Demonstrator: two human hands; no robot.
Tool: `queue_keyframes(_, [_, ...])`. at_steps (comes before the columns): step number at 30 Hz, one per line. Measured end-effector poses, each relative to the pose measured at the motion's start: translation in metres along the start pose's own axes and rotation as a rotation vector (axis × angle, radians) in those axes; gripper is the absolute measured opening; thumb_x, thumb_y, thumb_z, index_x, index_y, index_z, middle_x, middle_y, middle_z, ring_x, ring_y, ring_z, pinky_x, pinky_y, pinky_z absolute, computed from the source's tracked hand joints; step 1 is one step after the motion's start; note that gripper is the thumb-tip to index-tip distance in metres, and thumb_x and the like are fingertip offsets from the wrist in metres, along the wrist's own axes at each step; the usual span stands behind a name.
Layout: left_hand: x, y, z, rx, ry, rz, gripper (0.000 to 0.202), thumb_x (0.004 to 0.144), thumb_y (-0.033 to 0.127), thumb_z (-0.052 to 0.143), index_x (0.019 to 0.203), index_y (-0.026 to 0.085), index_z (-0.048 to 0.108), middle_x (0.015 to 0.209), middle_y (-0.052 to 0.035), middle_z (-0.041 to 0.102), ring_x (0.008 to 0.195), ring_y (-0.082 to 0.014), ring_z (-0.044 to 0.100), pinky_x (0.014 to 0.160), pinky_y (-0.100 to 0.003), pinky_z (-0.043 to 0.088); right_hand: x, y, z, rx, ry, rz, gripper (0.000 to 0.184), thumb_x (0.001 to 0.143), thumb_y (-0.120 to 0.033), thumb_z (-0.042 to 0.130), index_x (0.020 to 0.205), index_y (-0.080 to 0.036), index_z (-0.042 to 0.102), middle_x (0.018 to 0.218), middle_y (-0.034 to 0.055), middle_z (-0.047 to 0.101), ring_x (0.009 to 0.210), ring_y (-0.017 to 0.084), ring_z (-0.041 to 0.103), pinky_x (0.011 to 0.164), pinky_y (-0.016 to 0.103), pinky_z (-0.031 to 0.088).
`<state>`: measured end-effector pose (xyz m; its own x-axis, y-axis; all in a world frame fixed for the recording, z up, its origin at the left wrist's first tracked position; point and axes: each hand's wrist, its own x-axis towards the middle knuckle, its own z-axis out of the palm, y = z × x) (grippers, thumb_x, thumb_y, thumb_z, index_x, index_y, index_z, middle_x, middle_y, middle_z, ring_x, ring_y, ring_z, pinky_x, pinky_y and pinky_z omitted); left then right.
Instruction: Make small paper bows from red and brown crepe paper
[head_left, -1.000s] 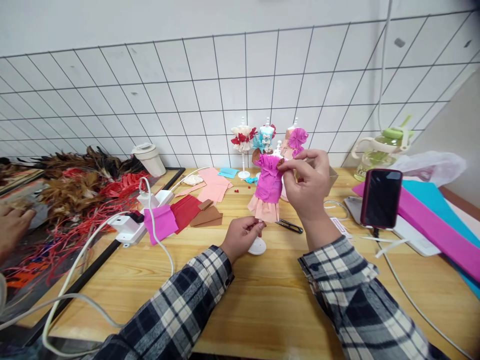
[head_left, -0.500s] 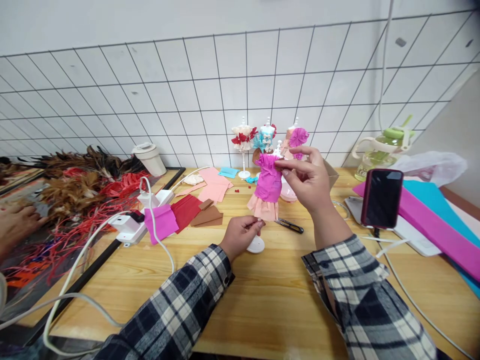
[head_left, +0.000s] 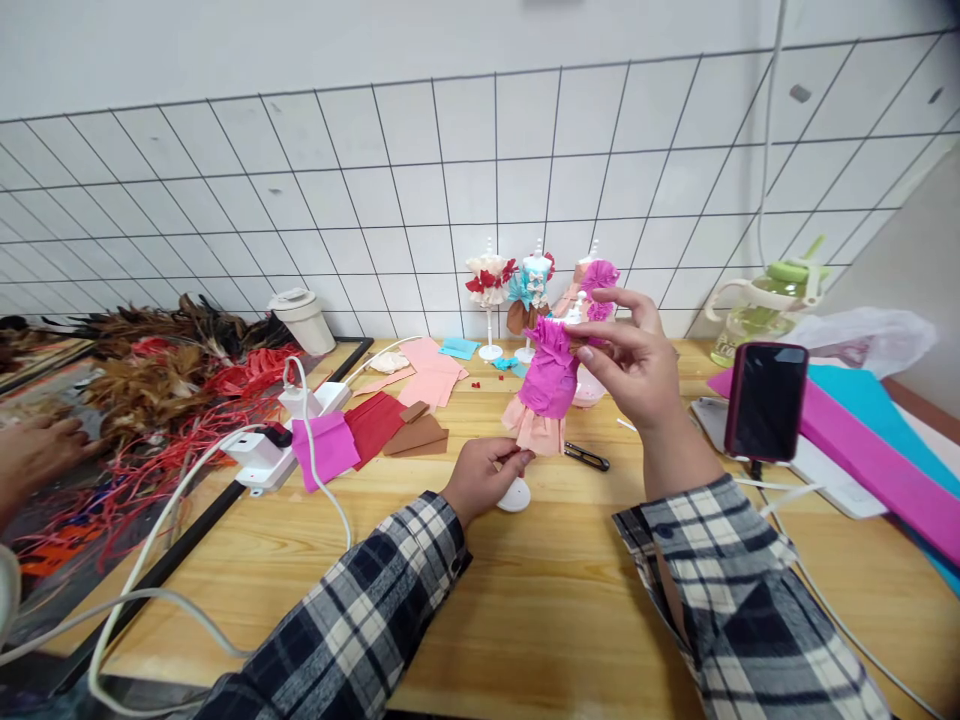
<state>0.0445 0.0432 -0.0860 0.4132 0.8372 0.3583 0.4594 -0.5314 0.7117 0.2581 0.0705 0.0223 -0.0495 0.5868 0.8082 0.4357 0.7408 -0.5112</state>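
Observation:
A small white dress-form stand wears a magenta crepe-paper dress with a peach ruffled hem. It leans a little to the right. My left hand is closed just below the hem, around the stand's pole, above its round white base. My right hand is at the upper right edge of the dress, thumb and forefinger pinched against the magenta paper near the neckline. Behind stand several dressed mini dress forms, among them one with a cream and red outfit and one in light blue.
A black-handled cutter lies behind the stand. Crepe-paper pieces, such as a red sheet, lie left by a power strip with cables. Rightward are a phone and a bottle. Another person's hand touches feathers at far left.
The dress form has tilted further right, its top moving with my right hand. My left hand keeps its hold low on the pole. The view has shifted slightly.

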Motion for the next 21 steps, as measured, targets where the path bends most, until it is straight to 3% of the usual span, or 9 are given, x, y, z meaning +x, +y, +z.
queue_keyframes(5, [0.0, -0.002, 0.0, -0.053, 0.024, -0.044, 0.036, 0.086, 0.037, 0.05, 0.06, 0.015, 0.061, 0.054, 0.0006, 0.058, 0.053, -0.0102, 0.052, 0.054, -0.02, 0.037, 0.0, 0.005, -0.004, 0.011, 0.058, 0.009, 0.03, 0.084, -0.048, 0.055, 0.105, -0.028, 0.064, 0.126, 0.0059, 0.043, 0.081, 0.015, 0.059, 0.065, 0.033, 0.055])
queue_keyframes(10, [0.0, -0.004, 0.001, -0.09, 0.037, -0.075, 0.033, 0.086, 0.036, 0.05, 0.064, 0.015, 0.064, 0.057, -0.0003, 0.061, 0.056, -0.0111, 0.054, 0.055, -0.021, 0.039, 0.002, 0.015, -0.008, -0.034, 0.121, 0.051, 0.03, 0.08, -0.05, 0.058, 0.088, -0.021, 0.058, 0.106, 0.0058, 0.049, 0.075, 0.012, 0.054, 0.056, 0.024, 0.046])
queue_keyframes(15, [-0.001, -0.004, 0.001, -0.045, 0.015, -0.034, 0.035, 0.087, 0.037, 0.049, 0.063, 0.015, 0.063, 0.057, -0.0001, 0.061, 0.056, -0.0105, 0.054, 0.056, -0.02, 0.038, 0.003, 0.013, -0.005, -0.06, 0.079, 0.107, 0.027, 0.076, -0.042, 0.066, 0.076, -0.018, 0.056, 0.104, 0.0044, 0.049, 0.053, 0.004, 0.037, 0.044, 0.021, 0.034])
queue_keyframes(21, [0.001, 0.0, -0.005, 0.082, 0.017, 0.043, 0.035, 0.087, 0.035, 0.05, 0.062, 0.016, 0.063, 0.056, 0.0004, 0.06, 0.057, -0.0101, 0.055, 0.057, -0.02, 0.037, 0.001, 0.009, -0.004, -0.083, 0.102, 0.088, 0.023, 0.075, -0.036, 0.068, 0.076, -0.017, 0.055, 0.108, 0.0033, 0.048, 0.048, 0.002, 0.029, 0.044, 0.022, 0.032])
